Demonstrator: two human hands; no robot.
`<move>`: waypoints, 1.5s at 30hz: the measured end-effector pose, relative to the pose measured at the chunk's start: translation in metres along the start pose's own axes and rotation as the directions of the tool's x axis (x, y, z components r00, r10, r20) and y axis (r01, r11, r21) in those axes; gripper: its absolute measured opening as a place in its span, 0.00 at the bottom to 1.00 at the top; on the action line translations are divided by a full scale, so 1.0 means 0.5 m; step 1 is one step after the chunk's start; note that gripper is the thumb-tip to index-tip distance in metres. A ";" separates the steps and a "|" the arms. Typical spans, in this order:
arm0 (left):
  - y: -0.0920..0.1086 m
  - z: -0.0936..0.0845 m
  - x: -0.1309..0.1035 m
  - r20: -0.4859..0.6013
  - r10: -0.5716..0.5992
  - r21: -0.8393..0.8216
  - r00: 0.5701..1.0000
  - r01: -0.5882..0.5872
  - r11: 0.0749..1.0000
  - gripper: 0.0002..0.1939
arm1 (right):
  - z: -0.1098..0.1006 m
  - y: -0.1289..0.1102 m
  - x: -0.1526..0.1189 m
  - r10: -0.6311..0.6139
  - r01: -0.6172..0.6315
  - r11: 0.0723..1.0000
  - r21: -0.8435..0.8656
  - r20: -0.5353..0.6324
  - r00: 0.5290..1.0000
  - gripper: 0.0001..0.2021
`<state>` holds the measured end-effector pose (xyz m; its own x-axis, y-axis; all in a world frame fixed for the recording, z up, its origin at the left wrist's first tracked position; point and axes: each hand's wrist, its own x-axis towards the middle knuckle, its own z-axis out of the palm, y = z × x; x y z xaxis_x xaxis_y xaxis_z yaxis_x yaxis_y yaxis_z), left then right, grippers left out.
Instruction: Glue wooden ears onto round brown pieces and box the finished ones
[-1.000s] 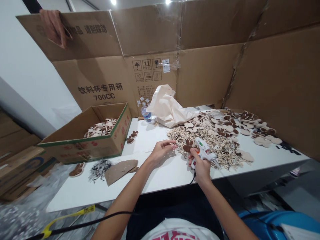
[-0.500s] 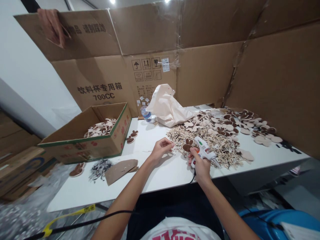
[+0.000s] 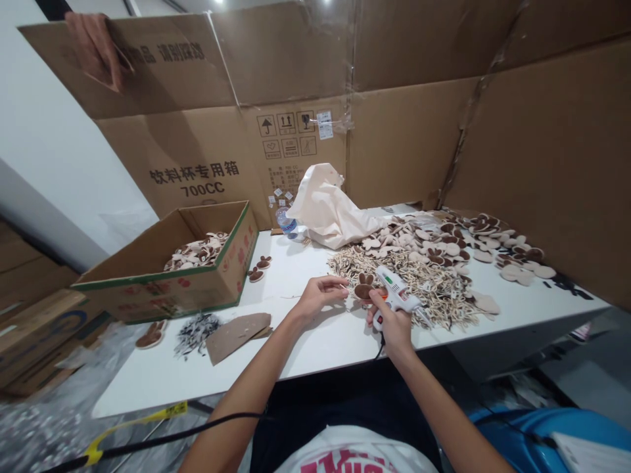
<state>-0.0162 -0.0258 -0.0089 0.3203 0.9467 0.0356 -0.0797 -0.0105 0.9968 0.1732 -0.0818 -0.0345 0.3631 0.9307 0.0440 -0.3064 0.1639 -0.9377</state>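
Note:
My right hand [image 3: 393, 322] is wrapped around a white hot glue gun [image 3: 394, 289] whose black cord drops off the table's front edge. Its thumb and fingertips also pinch a brown rabbit-shaped felt patch [image 3: 363, 289] with a pale border. Just left of the patch is my left hand [image 3: 323, 295], fingertips pinched together on something small and thin that I cannot make out. Behind and right of both hands lies a heap of short cream-and-dark cord pieces [image 3: 444, 305]. More felt rabbit patches [image 3: 411, 236], some pale side up, are piled beyond it.
A green-edged carton [image 3: 162, 295] with rabbit patches inside stands left. Near it lie two patches [image 3: 259, 268], dark scraps [image 3: 197, 332] and a cardboard piece [image 3: 239, 335]. A cream cloth bag [image 3: 328, 207] and bottle [image 3: 287, 223] are behind. Another person's hand [image 3: 98, 49] hangs over the cardboard wall.
My left hand has moved right and the right hand slightly left with the glue gun and patch, so they are closer together. The view has shifted a little.

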 end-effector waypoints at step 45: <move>0.009 0.039 -0.012 0.108 -0.021 -0.005 0.994 0.022 1.000 0.27 | -0.006 0.033 0.016 0.022 -0.021 1.000 0.007 -0.060 0.998 0.28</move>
<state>-0.0001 -0.0377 -0.0031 0.4223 0.9062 0.0218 -0.0770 0.0119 0.9970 0.1737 -0.0725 -0.0506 0.4086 0.9127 0.0027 -0.3200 0.1460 -0.9361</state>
